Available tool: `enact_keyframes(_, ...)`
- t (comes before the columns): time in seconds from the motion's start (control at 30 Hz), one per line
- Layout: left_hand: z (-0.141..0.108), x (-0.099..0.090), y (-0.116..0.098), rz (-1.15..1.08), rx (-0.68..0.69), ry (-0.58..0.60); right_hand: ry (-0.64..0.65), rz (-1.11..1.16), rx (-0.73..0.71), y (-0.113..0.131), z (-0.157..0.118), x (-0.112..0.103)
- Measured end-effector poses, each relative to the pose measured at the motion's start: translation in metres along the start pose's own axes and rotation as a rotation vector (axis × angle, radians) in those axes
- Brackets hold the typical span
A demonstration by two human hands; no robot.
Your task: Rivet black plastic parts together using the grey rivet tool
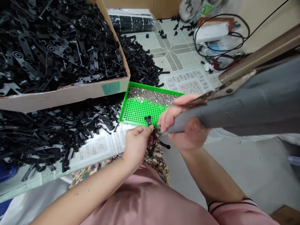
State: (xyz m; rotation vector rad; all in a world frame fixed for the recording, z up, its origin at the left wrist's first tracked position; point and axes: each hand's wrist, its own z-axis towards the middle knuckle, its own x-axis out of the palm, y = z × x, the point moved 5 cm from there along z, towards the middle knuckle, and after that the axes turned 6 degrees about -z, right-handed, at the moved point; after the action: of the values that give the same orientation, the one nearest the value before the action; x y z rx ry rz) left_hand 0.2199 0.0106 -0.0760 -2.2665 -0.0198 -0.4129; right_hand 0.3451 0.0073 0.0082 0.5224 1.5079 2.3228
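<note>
My left hand (138,140) is closed, pinching a black plastic jointed part (153,136) between thumb and fingertips. Two rounded ends of the part stick up above the thumb, and two slim arms hang below. My right hand (187,125) is wrapped round a thick grey power screwdriver (222,115), which slants in from the right edge. Its nose points left and is right beside the black part; whether they touch I cannot tell. Just behind both hands lies a green perforated tray (140,111) with many small silvery screws (152,96) along its far side.
A cardboard box (93,90) heaped with black plastic parts (58,47) fills the upper left. More loose black parts (58,131) lie in front of it and to its right. At the back are a plastic-wrapped pack (133,23) and a looped black cable (246,23).
</note>
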Motion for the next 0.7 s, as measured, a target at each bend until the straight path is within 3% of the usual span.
enact_keyframes(0.1,0.0,-0.001,-0.001,0.06,-0.021,0.047,-0.132,0.104,-0.135,0.005,0.011,-0.017)
enact_keyframes(0.2,-0.003,-0.002,-0.003,0.096,-0.031,0.098,-0.317,0.029,-0.155,-0.005,0.024,-0.037)
enact_keyframes(0.37,-0.005,-0.004,-0.004,0.17,-0.054,0.173,-0.285,-0.019,-0.121,-0.032,0.035,-0.045)
enact_keyframes(0.7,-0.002,-0.007,-0.004,0.276,-0.041,0.212,-0.333,-0.057,-0.103,-0.042,0.033,-0.047)
